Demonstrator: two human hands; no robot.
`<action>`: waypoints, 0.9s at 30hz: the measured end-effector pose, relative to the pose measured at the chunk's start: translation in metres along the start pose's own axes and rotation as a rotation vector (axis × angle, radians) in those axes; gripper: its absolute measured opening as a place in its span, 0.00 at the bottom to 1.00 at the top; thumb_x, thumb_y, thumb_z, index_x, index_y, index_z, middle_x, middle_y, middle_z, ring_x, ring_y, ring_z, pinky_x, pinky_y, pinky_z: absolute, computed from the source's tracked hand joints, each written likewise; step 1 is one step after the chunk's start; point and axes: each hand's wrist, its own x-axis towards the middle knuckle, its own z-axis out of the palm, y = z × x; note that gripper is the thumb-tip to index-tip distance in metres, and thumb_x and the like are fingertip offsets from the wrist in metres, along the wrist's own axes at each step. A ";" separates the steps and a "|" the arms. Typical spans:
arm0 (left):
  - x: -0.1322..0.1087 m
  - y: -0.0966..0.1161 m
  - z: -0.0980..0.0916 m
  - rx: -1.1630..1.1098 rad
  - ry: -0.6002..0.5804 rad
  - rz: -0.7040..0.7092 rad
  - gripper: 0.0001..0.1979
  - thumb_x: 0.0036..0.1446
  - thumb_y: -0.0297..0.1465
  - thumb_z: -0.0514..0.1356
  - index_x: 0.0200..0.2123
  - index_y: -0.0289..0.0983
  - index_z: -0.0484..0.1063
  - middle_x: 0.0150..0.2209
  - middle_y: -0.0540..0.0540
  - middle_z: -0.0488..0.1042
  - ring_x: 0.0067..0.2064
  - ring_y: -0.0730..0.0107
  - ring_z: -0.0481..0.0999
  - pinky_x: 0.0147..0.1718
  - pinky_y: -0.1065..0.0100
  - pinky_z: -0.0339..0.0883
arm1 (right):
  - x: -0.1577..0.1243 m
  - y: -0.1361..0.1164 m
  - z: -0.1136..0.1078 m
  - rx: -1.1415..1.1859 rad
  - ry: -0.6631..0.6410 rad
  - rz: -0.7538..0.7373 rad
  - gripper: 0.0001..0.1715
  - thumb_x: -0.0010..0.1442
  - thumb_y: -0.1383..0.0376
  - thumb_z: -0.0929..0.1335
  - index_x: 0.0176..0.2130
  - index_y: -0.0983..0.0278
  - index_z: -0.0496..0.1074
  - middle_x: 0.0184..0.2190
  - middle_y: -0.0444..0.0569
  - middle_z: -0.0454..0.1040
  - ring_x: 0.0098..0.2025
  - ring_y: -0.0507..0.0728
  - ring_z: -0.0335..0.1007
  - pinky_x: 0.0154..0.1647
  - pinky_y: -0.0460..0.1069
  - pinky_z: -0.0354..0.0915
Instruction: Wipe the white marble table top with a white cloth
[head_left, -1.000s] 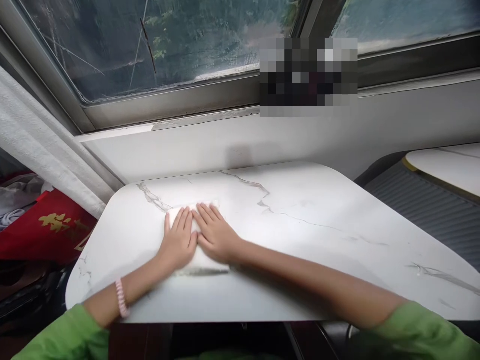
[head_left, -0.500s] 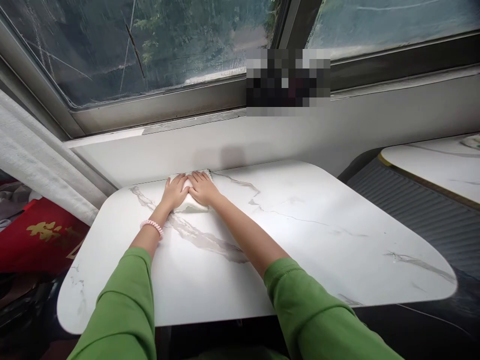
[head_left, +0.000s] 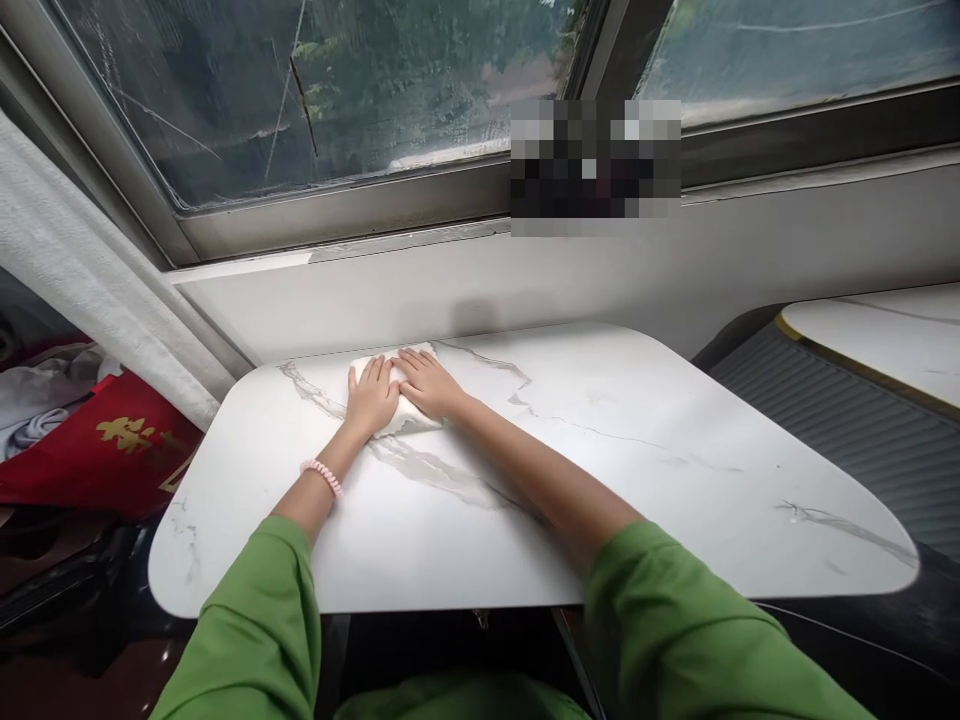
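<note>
Cloth (head_left: 409, 415), white, uneven-edged, left hand (head_left: 373, 398) and right hand (head_left: 429, 383) spread flat on it, smooth grey-veined round-cornered table (head_left: 675, 410)

Your left hand (head_left: 371, 398), your right hand (head_left: 429, 384), both palm-down on one white cloth (head_left: 409, 417), your pink coiled wristband (head_left: 322, 475), white veined tabletop (head_left: 637, 410) beneath, metal-framed window (head_left: 405, 90) beyond, white curtain (head_left: 90, 240) at left.

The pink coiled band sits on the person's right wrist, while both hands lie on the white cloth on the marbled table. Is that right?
Not quite: the pink coiled band is on the left wrist, not the right, as the head view shows. The left hand and right hand do both lie on the white cloth, on the marbled table.
</note>
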 end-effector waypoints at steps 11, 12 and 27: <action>-0.089 0.068 -0.014 -0.014 -0.077 0.144 0.27 0.66 0.32 0.40 0.64 0.25 0.53 0.67 0.34 0.51 0.69 0.54 0.48 0.64 0.40 0.37 | -0.120 -0.022 -0.022 -0.068 -0.003 -0.043 0.33 0.66 0.62 0.54 0.65 0.75 0.54 0.67 0.63 0.52 0.69 0.63 0.42 0.68 0.63 0.43; -0.095 0.073 -0.015 -0.016 -0.092 0.154 0.28 0.66 0.32 0.40 0.65 0.24 0.53 0.67 0.34 0.50 0.69 0.53 0.47 0.64 0.39 0.37 | -0.129 -0.024 -0.024 -0.077 -0.006 -0.037 0.33 0.66 0.62 0.54 0.65 0.76 0.54 0.67 0.63 0.52 0.69 0.63 0.42 0.68 0.63 0.44; -0.140 0.114 -0.021 -0.047 -0.111 0.381 0.29 0.67 0.35 0.40 0.65 0.23 0.51 0.67 0.33 0.48 0.69 0.49 0.42 0.65 0.40 0.38 | -0.212 -0.032 -0.039 -0.163 0.087 -0.066 0.42 0.66 0.63 0.55 0.69 0.67 0.27 0.69 0.54 0.46 0.70 0.60 0.38 0.68 0.62 0.48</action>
